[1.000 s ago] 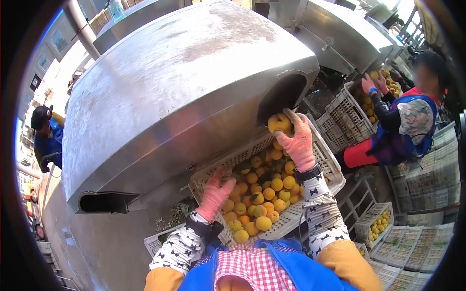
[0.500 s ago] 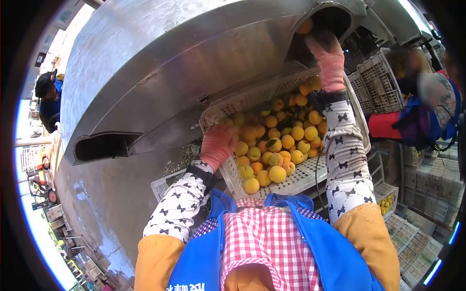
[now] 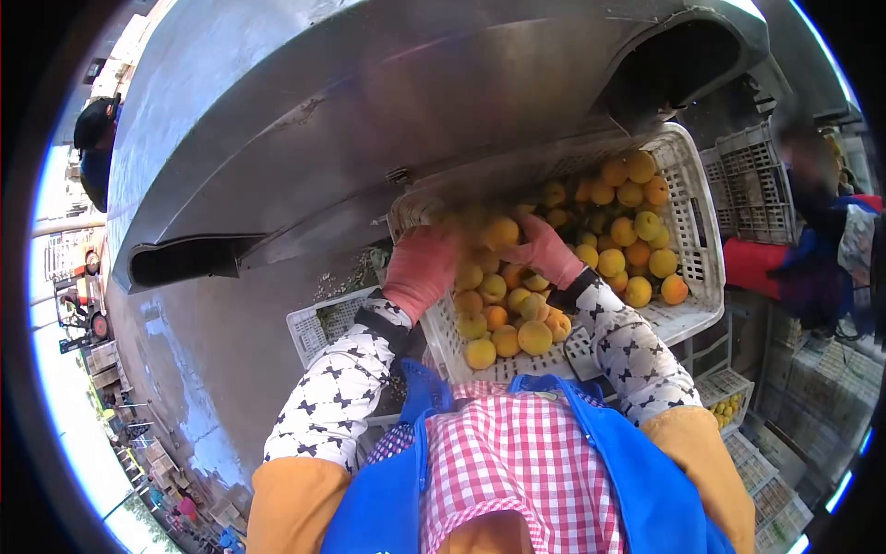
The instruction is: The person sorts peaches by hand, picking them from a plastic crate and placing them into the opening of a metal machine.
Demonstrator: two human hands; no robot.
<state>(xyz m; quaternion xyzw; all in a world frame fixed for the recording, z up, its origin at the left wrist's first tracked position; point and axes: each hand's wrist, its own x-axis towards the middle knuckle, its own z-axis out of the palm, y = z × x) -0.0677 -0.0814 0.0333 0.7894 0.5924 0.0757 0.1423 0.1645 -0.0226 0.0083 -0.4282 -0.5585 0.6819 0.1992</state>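
A white plastic crate point(image 3: 699, 222) full of yellow-orange peaches point(image 3: 534, 338) sits in front of me, under a curved metal machine. My right hand point(image 3: 546, 251), in a pink glove, is low over the middle of the crate, its fingers closed around a yellow peach point(image 3: 499, 233). Also pink-gloved, my left hand point(image 3: 422, 268) lies at the crate's left side among the fruit. Its fingertips are smeared and partly hidden, so what they hold is not visible. A few green leaves show between the peaches.
Two dark chute openings mark the metal machine point(image 3: 443, 111), one at left point(image 3: 189, 263), one at upper right point(image 3: 669, 69). At right, a person point(image 3: 821, 231) is near another crate point(image 3: 752, 185). A smaller white crate point(image 3: 323, 323) stands behind my left forearm.
My right hand has come down and left from the upper-right chute to the crate's middle, now with a peach. My left hand stays at the crate's left side. The view has shifted slightly.
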